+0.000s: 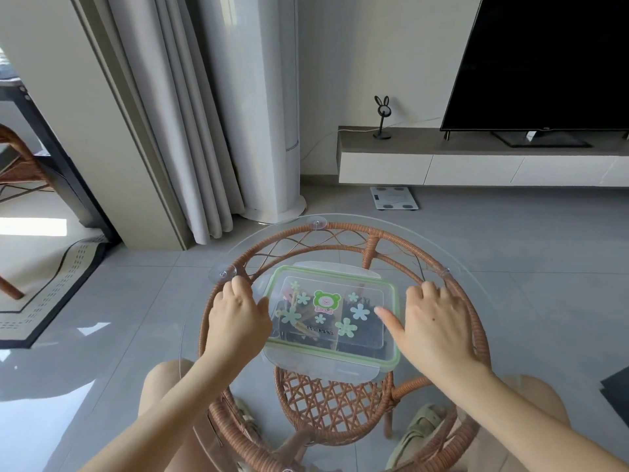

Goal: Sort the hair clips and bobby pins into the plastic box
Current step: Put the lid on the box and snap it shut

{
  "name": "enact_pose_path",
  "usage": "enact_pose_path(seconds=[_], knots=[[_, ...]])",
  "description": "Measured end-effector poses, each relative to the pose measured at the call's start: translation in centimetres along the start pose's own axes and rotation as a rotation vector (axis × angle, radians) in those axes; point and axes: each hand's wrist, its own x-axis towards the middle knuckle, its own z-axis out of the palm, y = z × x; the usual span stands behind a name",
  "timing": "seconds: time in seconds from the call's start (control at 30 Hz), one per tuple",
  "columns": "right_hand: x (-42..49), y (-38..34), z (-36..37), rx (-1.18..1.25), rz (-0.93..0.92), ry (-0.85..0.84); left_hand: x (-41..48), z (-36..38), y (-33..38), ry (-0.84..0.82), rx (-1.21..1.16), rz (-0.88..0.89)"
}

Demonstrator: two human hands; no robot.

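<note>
A clear plastic box (pixel 391 361) with a green-rimmed lid lies in the middle of the round glass table. The lid (pixel 371 294) is on and carries flower stickers and a green bear sticker. Dark hair clips and bobby pins (pixel 357 335) show through the lid, in separate compartments. My left hand (pixel 235 318) rests at the box's left end, thumb against the lid's edge. My right hand (pixel 439 321) lies at the right end, thumb on top of the lid. Both hands press on the box's sides without lifting it.
The glass top (pixel 476 267) sits on a rattan frame (pixel 340 403) with suction cups at the rim. My knees and sandals show under the glass. Beyond stand a curtain (pixel 190 131), a white tower unit (pixel 272 131), a scale on the floor (pixel 394 198) and a TV bench (pixel 476 158).
</note>
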Motion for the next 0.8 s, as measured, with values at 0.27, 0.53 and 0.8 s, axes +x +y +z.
enact_pose_path(seconds=[0.27, 0.53, 0.8], knots=[[0.0, -0.6, 0.2, 0.139, 0.027, -0.356, 0.7, -0.5, -0.3, -0.262, 0.335, 0.212], [0.7, 1.0, 0.2, 0.828, 0.216, -0.696, 2.9, -0.1, -1.1, -0.507, 0.116, 0.184], [0.4, 1.7, 1.8, 1.056, 0.205, -0.693, 3.1, 0.2, -1.8, -0.676, -0.281, -0.037]])
